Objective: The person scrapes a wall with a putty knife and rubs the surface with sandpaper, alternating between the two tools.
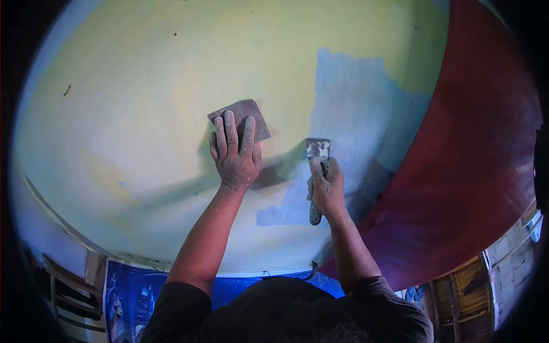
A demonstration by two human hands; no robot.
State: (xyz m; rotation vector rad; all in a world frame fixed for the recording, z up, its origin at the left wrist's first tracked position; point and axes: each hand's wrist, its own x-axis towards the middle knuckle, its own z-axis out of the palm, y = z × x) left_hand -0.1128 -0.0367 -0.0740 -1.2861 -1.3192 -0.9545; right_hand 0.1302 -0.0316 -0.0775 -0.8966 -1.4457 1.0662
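Observation:
My left hand [237,157] lies against the pale wall [137,103], fingers spread over a brown sheet of sandpaper [260,117] and holding it to the surface. White dust coats the fingers and wrist. To the right, my right hand [327,186] is closed around the dark handle of a putty knife [318,147], thumb up along it. Its blade points upward, with white residue on it. Behind the putty knife spreads a pale blue patch [354,100] with ragged edges, surrounded by yellowish-white paint.
A dark red section [469,148] curves down the right side. Below the wall hangs a blue printed sheet [128,291]. A wooden rack [74,291] stands at lower left, with wooden boards [463,297] at lower right.

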